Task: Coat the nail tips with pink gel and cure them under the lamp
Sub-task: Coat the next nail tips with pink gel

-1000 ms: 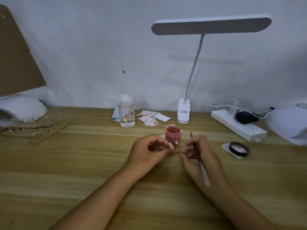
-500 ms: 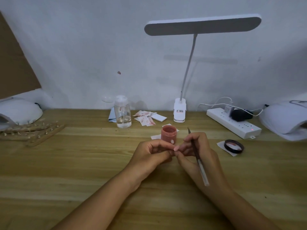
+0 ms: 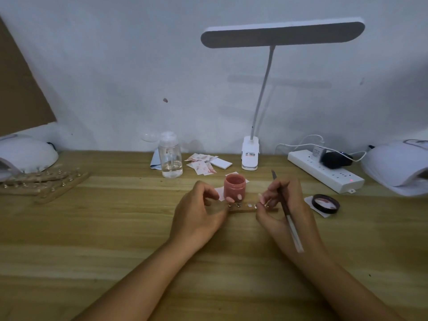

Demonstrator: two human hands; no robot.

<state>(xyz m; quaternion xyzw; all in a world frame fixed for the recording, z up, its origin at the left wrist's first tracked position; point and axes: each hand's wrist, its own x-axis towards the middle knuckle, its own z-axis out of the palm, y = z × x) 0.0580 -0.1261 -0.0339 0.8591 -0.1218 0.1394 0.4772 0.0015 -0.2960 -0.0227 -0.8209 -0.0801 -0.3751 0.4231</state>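
**Hands part, and the strip of nail tips shows between them**

Half a second ago both hands were pressed together in front of the jar. Now they have drawn apart, and the view has tipped a little lower.

At the far left a white curing lamp [image 3: 30,154] sits by the wall, with spare wooden strips [image 3: 48,181] just in front of it. The left hand [image 3: 199,212] has its fingers [image 3: 212,193] curled and pinches the left end of the wooden strip [image 3: 245,208]. This strip lies on the tabletop [image 3: 115,228] with its long axis running left to right between the two hands.

The nail tips [image 3: 240,197] stand along the strip. Two near the left end look pink, and one further right looks pale. The open pink gel jar [image 3: 234,187] stands just behind them.

The right hand [image 3: 284,212] touches the strip's right end and grips the brush [image 3: 287,209], bristles pointing up and away from the tips. The lid [image 3: 325,203] lies beside it, and a second curing lamp [image 3: 398,167] sits further right.

The next move probably depends on swinging the bristles left, to the jar or to the pale tip. The right hand is the nearer one for that.
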